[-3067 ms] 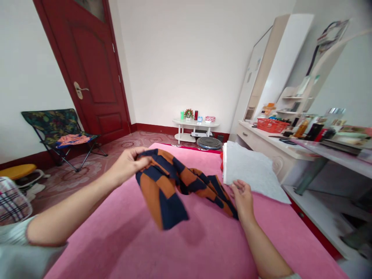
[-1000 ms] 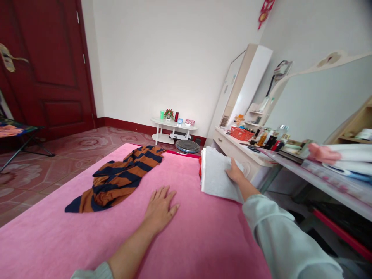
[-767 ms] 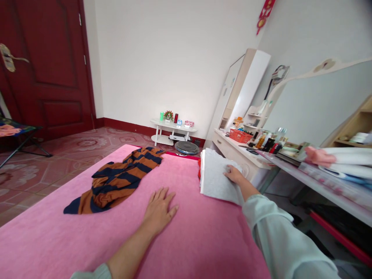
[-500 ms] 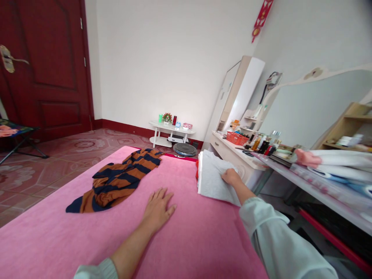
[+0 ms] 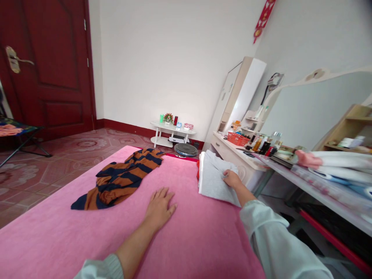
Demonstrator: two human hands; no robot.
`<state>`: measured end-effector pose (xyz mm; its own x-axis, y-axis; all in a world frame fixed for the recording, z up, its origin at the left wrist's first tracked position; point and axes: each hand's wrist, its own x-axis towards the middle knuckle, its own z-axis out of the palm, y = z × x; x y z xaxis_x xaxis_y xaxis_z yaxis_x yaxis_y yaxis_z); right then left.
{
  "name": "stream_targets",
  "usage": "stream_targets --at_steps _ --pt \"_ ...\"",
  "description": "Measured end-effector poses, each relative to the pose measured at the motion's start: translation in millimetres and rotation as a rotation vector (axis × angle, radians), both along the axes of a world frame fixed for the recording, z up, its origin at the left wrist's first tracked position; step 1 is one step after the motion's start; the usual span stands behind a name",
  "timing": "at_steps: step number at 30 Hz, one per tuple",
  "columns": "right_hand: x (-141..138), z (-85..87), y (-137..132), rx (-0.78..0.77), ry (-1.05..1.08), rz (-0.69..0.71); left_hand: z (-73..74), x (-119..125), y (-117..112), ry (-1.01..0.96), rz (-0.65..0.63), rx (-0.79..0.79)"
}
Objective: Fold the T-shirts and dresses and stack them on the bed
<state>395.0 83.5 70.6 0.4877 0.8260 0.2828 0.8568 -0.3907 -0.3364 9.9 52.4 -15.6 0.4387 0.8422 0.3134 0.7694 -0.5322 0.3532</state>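
My left hand point(image 5: 160, 208) lies flat on the pink bed cover point(image 5: 186, 232), fingers spread, holding nothing. On the far right edge of the bed is a stack of folded clothes with a light grey garment point(image 5: 212, 180) on top. My right hand point(image 5: 231, 179) has its fingers closed on the grey cloth, which creases beside them. A bit of red cloth point(image 5: 198, 170) shows at the stack's left side. Left of my left hand, a crumpled brown and navy striped garment point(image 5: 122, 180) is spread near the bed's left edge.
A white dressing table point(image 5: 238, 155) with bottles and a red basket point(image 5: 237, 138) stands at the right, and a cluttered shelf point(image 5: 316, 186) runs nearer. Beyond the bed are a round dark-topped object point(image 5: 186, 149) and a low white table point(image 5: 158, 126). A folding stool point(image 5: 21, 133) stands left.
The view has shifted slightly to the left. Both hands stay almost in place; the grey cloth shows a sharper crease by my right fingers.
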Motion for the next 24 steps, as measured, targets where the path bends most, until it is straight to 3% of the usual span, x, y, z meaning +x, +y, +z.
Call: stream_targets --at_steps 5,9,11,13,16,20,24 --pt "-42.8 -10.2 -14.6 0.115 -0.022 -0.084 -0.3 -0.7 1.5 -0.028 -0.013 0.015" --pt "-95.0 -15.4 -18.2 0.239 0.013 0.069 -0.6 -3.1 2.0 -0.054 -0.023 0.012" --pt "-106.3 -15.1 -16.4 0.301 0.016 0.105 -0.4 -4.5 1.5 -0.064 -0.029 0.006" --pt "-100.2 -12.5 -13.1 0.311 -0.018 0.049 0.2 -5.4 0.7 -0.075 -0.035 0.002" --pt "-66.9 -7.8 -4.8 0.252 -0.055 -0.022 1.7 -5.5 0.1 -0.095 -0.029 -0.003" --pt "-21.2 -6.7 12.5 0.084 -0.005 0.006 3.2 -4.4 1.4 -0.134 -0.008 -0.004" --pt "-5.5 -6.5 26.9 -0.061 0.045 0.025 2.9 -4.0 3.7 -0.151 -0.011 -0.008"
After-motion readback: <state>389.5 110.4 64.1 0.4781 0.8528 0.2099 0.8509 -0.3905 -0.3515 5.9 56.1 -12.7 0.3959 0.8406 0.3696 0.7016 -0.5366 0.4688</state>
